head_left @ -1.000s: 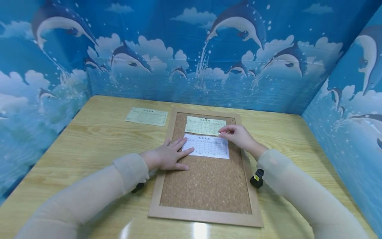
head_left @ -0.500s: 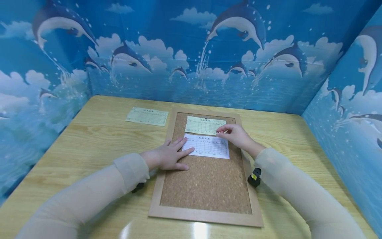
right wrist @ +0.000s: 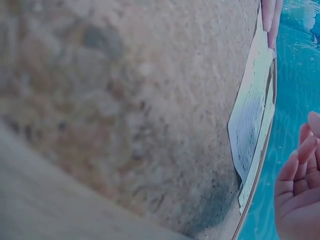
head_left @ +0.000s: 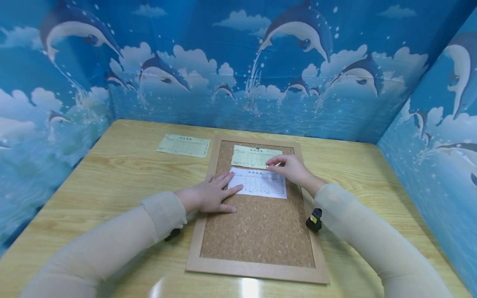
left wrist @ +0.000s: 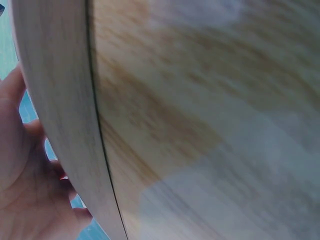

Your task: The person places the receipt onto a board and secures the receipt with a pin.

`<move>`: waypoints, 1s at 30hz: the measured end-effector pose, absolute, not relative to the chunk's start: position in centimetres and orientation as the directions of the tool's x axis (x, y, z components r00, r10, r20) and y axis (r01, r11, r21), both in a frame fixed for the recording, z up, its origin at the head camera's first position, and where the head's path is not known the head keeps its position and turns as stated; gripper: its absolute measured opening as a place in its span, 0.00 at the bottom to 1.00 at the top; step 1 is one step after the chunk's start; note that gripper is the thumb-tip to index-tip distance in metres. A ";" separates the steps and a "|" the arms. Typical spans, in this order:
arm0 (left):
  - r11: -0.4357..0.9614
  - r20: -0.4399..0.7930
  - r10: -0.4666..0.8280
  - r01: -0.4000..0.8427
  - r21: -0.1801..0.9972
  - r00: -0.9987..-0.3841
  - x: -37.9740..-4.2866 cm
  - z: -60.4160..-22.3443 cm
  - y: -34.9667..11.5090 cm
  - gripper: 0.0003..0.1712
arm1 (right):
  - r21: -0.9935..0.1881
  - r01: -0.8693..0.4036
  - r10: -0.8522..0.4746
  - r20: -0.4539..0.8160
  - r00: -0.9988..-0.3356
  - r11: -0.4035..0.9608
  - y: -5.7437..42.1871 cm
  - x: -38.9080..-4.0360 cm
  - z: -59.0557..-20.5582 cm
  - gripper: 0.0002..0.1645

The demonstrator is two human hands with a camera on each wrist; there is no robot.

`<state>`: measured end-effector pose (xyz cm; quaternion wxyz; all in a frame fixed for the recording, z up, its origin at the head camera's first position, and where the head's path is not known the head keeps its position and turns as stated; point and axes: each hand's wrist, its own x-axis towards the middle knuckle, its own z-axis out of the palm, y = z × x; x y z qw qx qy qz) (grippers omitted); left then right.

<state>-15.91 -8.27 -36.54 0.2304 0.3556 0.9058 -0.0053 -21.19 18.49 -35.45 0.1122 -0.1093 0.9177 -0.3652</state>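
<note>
A framed corkboard (head_left: pixel 257 236) lies on the table with two printed slips on it. The upper, pale green slip (head_left: pixel 247 156) has a small dark pin (head_left: pixel 257 149) at its top edge. Just below lies a white slip (head_left: pixel 257 184). My left hand (head_left: pixel 210 194) is spread over the board's left frame, fingertips on the white slip's left end. Above the white slip's top edge, my right hand (head_left: pixel 290 169) pinches a tiny, pale-tipped pushpin between thumb and fingers, mostly hidden by them. In the right wrist view the right hand (right wrist: pixel 300 195) shows curled fingers beside the slips.
Another pale green slip (head_left: pixel 184 145) lies on the wooden table (head_left: pixel 123 165), left of the board's top. Curtains with dolphins (head_left: pixel 238 107) stand behind the table and at both sides. A second small pin (head_left: pixel 290 150) sits near the cork's top right corner.
My right hand has shifted a little to the left along the gap between the two slips, still pinching the pushpin. The left hand and the slips stay in place.
</note>
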 end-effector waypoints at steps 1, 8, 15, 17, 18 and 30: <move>0.747 -0.421 0.642 0.647 0.153 -0.641 -15.9 -36.5 -8.2 0.43 | -0.697 -0.118 -0.283 -0.126 -0.951 0.708 18.5 -21.2 -35.5 0.15; 0.766 -0.435 0.617 0.628 0.141 -0.655 -16.0 -36.8 -8.1 0.43 | -0.698 -0.142 -0.308 -0.117 -0.944 0.702 18.3 -21.6 -35.8 0.14; 0.768 -0.435 0.614 0.626 0.135 -0.659 -15.9 -36.9 -8.0 0.43 | -0.695 -0.127 -0.304 -0.137 -0.943 0.708 18.0 -21.6 -35.9 0.13; 0.767 -0.435 0.615 0.627 0.135 -0.658 -16.0 -36.8 -8.0 0.43 | -0.692 -0.124 -0.305 -0.145 -0.941 0.711 17.9 -21.8 -36.0 0.13; 0.766 -0.435 0.616 0.629 0.134 -0.657 -16.0 -36.8 -8.0 0.43 | -0.691 -0.123 -0.306 -0.148 -0.940 0.712 17.8 -21.8 -36.0 0.13; 0.763 -0.435 0.619 0.633 0.134 -0.654 -16.0 -36.9 -8.0 0.43 | -0.710 -0.125 -0.351 -0.181 -0.919 0.693 17.2 -22.6 -36.6 0.12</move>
